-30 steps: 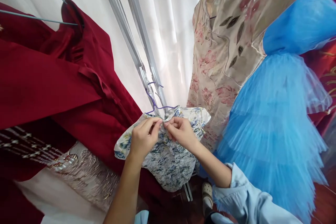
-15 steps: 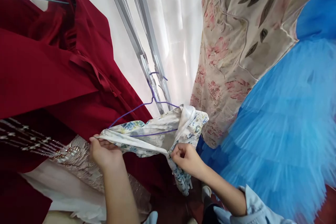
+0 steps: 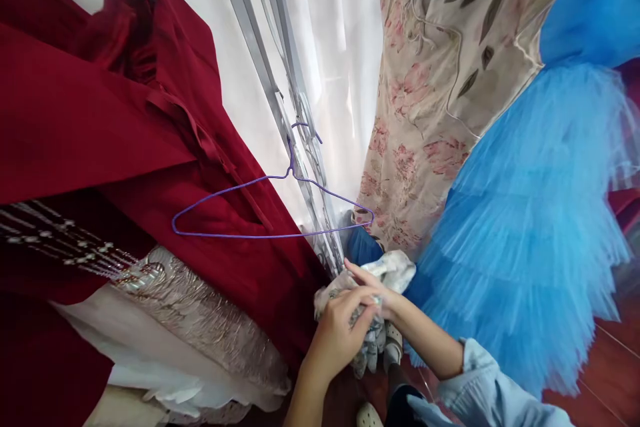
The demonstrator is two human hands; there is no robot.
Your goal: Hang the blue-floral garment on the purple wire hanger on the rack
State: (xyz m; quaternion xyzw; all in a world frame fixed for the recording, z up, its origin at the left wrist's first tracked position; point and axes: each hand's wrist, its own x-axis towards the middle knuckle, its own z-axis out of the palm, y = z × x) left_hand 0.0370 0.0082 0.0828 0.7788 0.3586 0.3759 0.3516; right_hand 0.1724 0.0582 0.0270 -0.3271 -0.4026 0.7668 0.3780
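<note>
A white floral garment [image 3: 400,269] hangs bunched up at my hands, below the purple wire hanger [image 3: 250,236]. My left hand [image 3: 343,328] is closed, its thumb and fingers pinched together on a bit of the cloth. Crossing close behind it, my right hand [image 3: 383,295] grips the same garment, with one finger pointing up and left. Both hands nearly touch, so part of each grasp is hidden. Nothing is on the hanger, which hooks onto a grey metal post [image 3: 280,80].
A dark red dress [image 3: 240,213] hangs at left beside a beaded, lacy pale garment [image 3: 200,307]. To the right are a beige floral dress [image 3: 405,120] and a blue tiered tulle dress [image 3: 515,213]. White curtain [image 3: 335,47] covers the back. Shoes [image 3: 369,415] stand on red tiles below.
The floral garment has come off the purple hanger and dropped lower. My left hand has moved right to meet my right hand, and the garment is now bunched instead of spread.
</note>
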